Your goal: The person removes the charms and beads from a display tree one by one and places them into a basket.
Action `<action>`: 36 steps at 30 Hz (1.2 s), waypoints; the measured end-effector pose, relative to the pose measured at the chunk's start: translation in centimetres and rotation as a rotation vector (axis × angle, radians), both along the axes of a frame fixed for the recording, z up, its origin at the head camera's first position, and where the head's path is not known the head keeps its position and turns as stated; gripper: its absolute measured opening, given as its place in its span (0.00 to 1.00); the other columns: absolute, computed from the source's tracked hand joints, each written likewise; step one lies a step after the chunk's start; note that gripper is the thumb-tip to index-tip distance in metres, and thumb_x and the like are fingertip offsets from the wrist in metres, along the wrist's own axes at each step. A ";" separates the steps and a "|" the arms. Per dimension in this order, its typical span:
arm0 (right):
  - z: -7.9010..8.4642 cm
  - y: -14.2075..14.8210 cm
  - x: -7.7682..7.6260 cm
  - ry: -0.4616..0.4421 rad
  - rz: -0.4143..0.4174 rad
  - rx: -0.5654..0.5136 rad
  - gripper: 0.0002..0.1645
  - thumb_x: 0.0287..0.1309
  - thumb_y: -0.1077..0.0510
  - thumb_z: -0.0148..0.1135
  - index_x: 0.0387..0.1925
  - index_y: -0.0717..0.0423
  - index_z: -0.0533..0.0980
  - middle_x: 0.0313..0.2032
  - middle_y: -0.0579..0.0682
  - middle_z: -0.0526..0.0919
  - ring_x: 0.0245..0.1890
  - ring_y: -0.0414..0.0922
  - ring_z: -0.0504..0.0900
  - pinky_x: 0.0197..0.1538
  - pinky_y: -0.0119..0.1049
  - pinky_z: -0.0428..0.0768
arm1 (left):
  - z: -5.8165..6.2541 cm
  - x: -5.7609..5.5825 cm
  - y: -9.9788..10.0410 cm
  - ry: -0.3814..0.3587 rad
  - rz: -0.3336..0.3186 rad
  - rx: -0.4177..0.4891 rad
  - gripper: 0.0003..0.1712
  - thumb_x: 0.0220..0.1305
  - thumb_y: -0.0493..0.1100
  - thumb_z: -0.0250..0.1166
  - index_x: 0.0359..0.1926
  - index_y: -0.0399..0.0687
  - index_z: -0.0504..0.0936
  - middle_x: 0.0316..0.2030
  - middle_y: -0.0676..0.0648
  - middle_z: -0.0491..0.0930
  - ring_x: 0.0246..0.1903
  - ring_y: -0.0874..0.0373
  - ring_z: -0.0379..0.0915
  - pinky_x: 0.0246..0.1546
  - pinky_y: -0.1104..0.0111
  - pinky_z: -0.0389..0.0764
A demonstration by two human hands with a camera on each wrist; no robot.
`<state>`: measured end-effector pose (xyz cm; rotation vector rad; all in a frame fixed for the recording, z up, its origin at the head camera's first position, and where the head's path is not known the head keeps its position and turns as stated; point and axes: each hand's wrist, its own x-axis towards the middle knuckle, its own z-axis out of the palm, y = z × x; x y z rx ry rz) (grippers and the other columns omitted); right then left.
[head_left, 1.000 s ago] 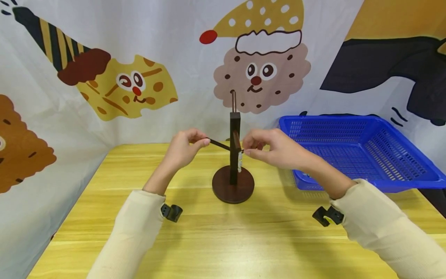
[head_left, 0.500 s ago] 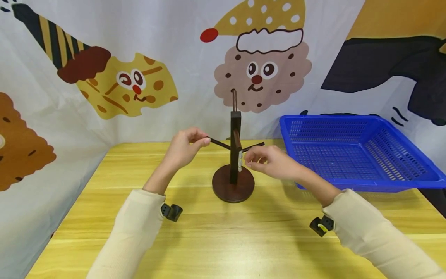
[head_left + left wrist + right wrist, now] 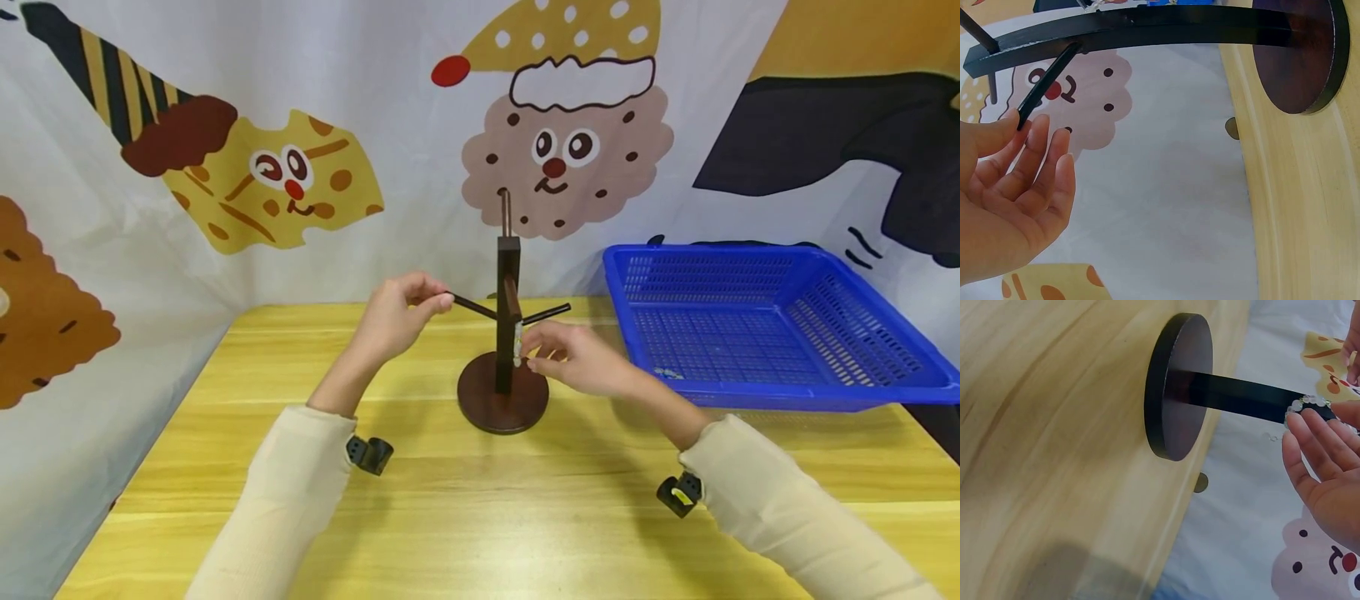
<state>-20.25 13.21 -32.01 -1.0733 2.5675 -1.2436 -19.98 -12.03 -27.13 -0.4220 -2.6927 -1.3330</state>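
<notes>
A dark wooden jewelry stand (image 3: 507, 367) with a round base (image 3: 480, 404) and several pegs stands upright on the table. My left hand (image 3: 397, 321) pinches the tip of its left peg (image 3: 1047, 84) between thumb and fingers. A bracelet of clear and pale beads (image 3: 1297, 405) hangs from the stand, near the peg (image 3: 512, 298) that points toward me. My right hand (image 3: 577, 358) is beside the bracelet, fingers bent loosely, their tips at the beads in the right wrist view. Part of the bracelet is hidden by those fingers. The right peg (image 3: 547, 313) stands free above my right hand.
A blue plastic basket (image 3: 825, 392) stands at the right back of the wooden table (image 3: 480, 517), with something small and shiny (image 3: 666, 373) near its front left corner. A white cloth (image 3: 420, 208) with cartoon prints hangs close behind the stand.
My right hand has let go near the right peg's side and moved down to the hanging bracelet, uncovering that peg. My left hand has kept its hold on the left peg.
</notes>
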 end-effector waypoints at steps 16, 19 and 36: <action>-0.2 -0.5 0.1 -0.039 -0.027 0.005 0.08 0.54 0.65 0.61 0.37 0.62 0.73 0.30 0.47 0.77 0.29 0.41 0.75 0.34 0.39 0.74 | 0.2 0.1 0.0 -0.012 -0.005 -0.001 0.11 0.64 0.42 0.58 0.39 0.38 0.79 0.35 0.44 0.79 0.36 0.52 0.73 0.36 0.62 0.71; -0.1 -0.5 0.1 -0.048 -0.021 0.003 0.08 0.55 0.65 0.61 0.37 0.63 0.73 0.28 0.47 0.77 0.28 0.43 0.76 0.32 0.36 0.75 | 0.2 0.1 0.1 -0.016 -0.002 -0.003 0.10 0.64 0.42 0.58 0.39 0.39 0.79 0.35 0.44 0.79 0.36 0.52 0.73 0.36 0.62 0.71; 0.7 -0.2 0.2 -0.023 -0.001 -0.005 0.06 0.55 0.70 0.58 0.36 0.64 0.72 0.25 0.49 0.78 0.25 0.48 0.78 0.26 0.31 0.73 | 0.2 0.2 0.1 -0.019 -0.003 -0.002 0.10 0.64 0.42 0.58 0.39 0.39 0.79 0.34 0.44 0.79 0.36 0.52 0.72 0.36 0.62 0.71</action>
